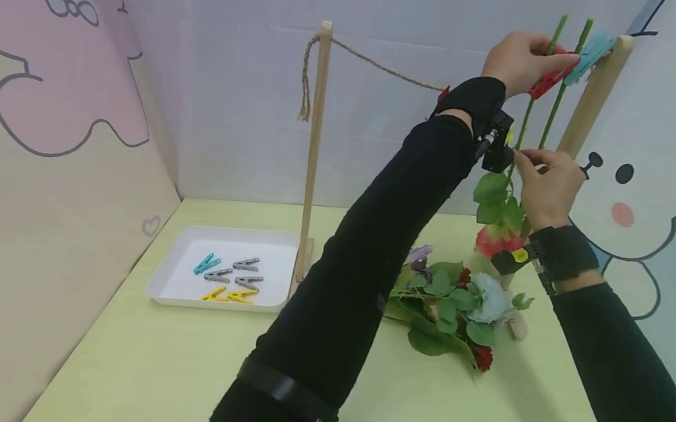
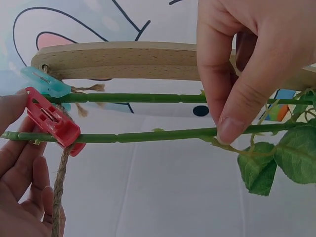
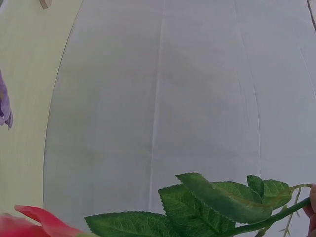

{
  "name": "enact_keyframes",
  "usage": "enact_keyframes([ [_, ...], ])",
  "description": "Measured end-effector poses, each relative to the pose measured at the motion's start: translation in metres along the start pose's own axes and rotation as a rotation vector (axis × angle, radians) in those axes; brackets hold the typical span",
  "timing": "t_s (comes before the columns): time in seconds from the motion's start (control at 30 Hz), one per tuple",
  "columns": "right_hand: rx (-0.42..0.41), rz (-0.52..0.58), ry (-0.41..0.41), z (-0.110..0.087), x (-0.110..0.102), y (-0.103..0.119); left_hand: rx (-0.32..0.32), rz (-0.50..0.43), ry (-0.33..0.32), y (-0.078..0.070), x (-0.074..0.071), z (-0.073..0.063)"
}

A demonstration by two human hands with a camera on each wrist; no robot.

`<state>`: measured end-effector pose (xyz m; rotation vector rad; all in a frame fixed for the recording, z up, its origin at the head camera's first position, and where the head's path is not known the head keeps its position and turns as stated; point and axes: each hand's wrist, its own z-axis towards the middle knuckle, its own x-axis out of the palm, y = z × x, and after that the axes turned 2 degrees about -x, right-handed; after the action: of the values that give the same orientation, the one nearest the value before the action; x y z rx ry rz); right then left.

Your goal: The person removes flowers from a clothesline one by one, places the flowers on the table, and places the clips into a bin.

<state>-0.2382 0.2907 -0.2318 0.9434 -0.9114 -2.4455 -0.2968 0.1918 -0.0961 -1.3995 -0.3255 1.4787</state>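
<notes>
My left hand (image 1: 519, 61) pinches a red clothespin (image 2: 53, 118), which sits over the twine rope (image 2: 60, 180) and the green stem (image 2: 163, 134) of an artificial flower. Lower down, my right hand (image 1: 551, 185) pinches that same stem between thumb and index finger. The flower hangs head down, its pink-red bloom (image 1: 498, 240) below the green leaves (image 3: 192, 205). Beside the red clothespin, a light blue clothespin (image 2: 47, 83) is on the rope near the wooden post (image 2: 128, 60), with a second green stem (image 2: 143, 98) at it.
A white tray (image 1: 168, 284) on the table holds several grey, yellow and blue clothespins (image 1: 247, 282). Another wooden post (image 1: 315, 143) carries the rope's left end. Loose artificial flowers (image 1: 446, 306) lie on the table below my hands. Printed panels (image 1: 63, 216) stand at both sides.
</notes>
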Motion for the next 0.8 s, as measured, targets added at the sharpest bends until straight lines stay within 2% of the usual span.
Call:
enact_keyframes([
  [0.2, -0.071, 0.022, -0.051, -0.002, 0.000, -0.003, 0.060, 0.042, 0.024, 0.001, 0.000, 0.002],
  [0.37, -0.132, 0.033, -0.100, -0.002, 0.000, -0.001, 0.090, 0.078, -0.006, 0.002, 0.001, 0.003],
  [0.6, -0.135, 0.027, -0.054, 0.000, -0.003, 0.003, 0.137, 0.047, -0.074, 0.010, -0.003, 0.002],
  [0.8, -0.147, 0.008, -0.025, -0.001, -0.005, 0.005, 0.114, 0.006, -0.153, 0.012, -0.001, 0.002],
])
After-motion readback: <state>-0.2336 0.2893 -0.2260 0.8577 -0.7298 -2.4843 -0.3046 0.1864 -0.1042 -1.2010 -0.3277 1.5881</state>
